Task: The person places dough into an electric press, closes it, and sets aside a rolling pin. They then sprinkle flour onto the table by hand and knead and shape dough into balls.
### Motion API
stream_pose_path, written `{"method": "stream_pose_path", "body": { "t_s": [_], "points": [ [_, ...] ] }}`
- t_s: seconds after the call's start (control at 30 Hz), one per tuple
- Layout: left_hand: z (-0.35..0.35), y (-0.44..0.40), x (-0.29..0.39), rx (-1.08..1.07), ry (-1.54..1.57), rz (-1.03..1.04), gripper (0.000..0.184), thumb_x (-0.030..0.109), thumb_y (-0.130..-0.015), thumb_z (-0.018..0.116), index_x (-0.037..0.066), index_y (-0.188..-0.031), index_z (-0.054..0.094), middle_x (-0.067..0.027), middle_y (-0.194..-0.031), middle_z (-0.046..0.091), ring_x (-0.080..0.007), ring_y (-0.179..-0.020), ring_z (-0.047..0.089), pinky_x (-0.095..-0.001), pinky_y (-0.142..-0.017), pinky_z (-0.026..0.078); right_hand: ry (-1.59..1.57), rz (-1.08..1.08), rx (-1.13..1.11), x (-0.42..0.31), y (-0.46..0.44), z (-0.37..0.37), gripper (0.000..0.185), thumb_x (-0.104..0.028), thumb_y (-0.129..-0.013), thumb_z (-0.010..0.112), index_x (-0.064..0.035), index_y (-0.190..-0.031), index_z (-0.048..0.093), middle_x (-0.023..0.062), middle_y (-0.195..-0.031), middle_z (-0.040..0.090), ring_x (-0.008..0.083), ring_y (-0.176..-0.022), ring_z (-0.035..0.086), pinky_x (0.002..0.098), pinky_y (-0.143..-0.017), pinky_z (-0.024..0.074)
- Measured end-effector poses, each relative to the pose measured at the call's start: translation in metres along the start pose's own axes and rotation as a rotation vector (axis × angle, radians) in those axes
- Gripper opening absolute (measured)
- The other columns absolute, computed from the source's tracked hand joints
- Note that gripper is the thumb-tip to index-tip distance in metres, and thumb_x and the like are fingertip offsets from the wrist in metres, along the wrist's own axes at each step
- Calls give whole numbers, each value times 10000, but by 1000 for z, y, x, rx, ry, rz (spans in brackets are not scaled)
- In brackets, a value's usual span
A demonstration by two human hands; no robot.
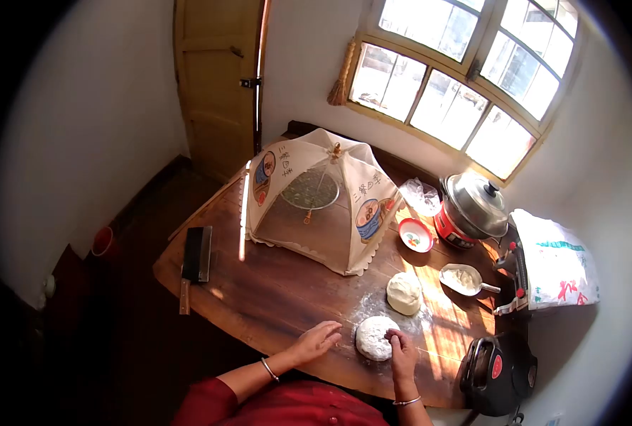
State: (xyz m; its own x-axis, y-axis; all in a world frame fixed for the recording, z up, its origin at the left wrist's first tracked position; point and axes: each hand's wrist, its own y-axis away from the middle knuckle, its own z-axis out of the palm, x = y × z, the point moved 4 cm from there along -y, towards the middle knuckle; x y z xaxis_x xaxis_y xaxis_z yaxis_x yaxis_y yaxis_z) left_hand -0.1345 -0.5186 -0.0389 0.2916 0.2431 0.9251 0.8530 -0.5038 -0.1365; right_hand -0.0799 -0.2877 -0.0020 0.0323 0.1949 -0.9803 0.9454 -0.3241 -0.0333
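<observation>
A floured, flattened round of dough [373,339] lies near the front edge of the wooden table. My right hand [402,356] is at its right side, with curled fingers over the rim; what they hold, if anything, is hidden. To the left of the dough, my left hand [318,340] hovers apart from it, fingers stretched out and holding nothing. A second, smoother ball of dough [404,293] sits just behind the first. Loose flour [367,309] is scattered on the wood around both.
A mesh food cover [309,238] stands mid-table. At left lies a cleaver [197,259], its handle by the edge. On the right are a flour scoop [460,279], a bowl [415,235], a lidded pot [476,202], a printed white sack [561,263] and a black appliance [500,373].
</observation>
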Motion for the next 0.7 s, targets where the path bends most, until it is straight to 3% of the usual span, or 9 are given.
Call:
{"method": "stream_pose_path", "body": {
  "t_s": [0.03,0.17,0.3,0.37,0.43,0.5,0.57,0.67,0.7],
  "points": [
    [6,-8,18,71,-42,205,380,276,-952,495,1,-1211,539,-190,-1229,542,-314,-1169,507,-366,-989,403,-305,125,74,15,0,8,213,-111,-951,501,22,-1099,578,114,-1037,639,167,-852,637,264,-814,497],
    [41,-37,85,-93,-45,353,375,255,-992,409,-8,-1234,522,-189,-1256,532,-318,-1242,444,-360,-1060,322,-755,324,-9,19,7,55,283,-133,-985,433,28,-1209,493,138,-1156,585,169,-1030,586,252,-853,481],
    [54,-67,61,-125,-67,389,466,359,-1010,312,12,-1162,584,-181,-1183,575,-282,-1165,510,-378,-1005,380,-692,306,27,-2,7,52,322,-161,-992,429,31,-1249,462,144,-1205,560,175,-1082,558,262,-876,477],
    [57,-78,10,-351,340,-418,535,416,-1012,281,6,-1056,621,-186,-1126,594,-237,-1107,545,-358,-931,442,-605,218,-54,-52,18,44,407,-228,-999,424,55,-1290,391,200,-1269,507,265,-1168,529,354,-964,460],
    [49,-77,10,-265,505,-463,559,445,-1007,267,0,-1064,601,-191,-1130,587,-230,-1095,550,-354,-911,458,-879,79,-27,-75,12,19,466,-269,-1002,414,40,-1342,334,218,-1328,443,267,-1212,492,378,-999,432],
    [46,-77,20,-175,669,-507,585,475,-1003,254,-6,-1072,581,-197,-1135,579,-223,-1082,555,-351,-890,475,-861,-22,16,-81,2,7,537,-350,-1003,381,14,-1389,298,207,-1385,392,271,-1290,411,402,-1049,369],
    [62,-78,36,-36,1274,-693,570,483,-998,264,-8,-1142,517,-190,-1157,564,-263,-1078,552,-380,-926,464,-337,-280,-3,-95,-2,11,612,-437,-996,317,3,-1419,275,168,-1450,329,258,-1340,337,413,-1085,280],
    [99,-74,33,-240,1473,-598,558,492,-994,253,24,-1249,420,-173,-1248,503,-304,-1153,507,-443,-988,422,277,-576,-93,-87,-8,48,586,-458,-986,327,-45,-1400,361,168,-1450,351,298,-1355,316,448,-1103,226],
    [99,-71,35,-191,1496,-596,554,488,-995,258,27,-1261,411,-170,-1254,500,-304,-1160,500,-447,-993,416,494,-643,-165,-75,-10,56,565,-451,-980,348,-64,-1389,388,168,-1436,374,309,-1352,321,458,-1102,222]
  ]
}}
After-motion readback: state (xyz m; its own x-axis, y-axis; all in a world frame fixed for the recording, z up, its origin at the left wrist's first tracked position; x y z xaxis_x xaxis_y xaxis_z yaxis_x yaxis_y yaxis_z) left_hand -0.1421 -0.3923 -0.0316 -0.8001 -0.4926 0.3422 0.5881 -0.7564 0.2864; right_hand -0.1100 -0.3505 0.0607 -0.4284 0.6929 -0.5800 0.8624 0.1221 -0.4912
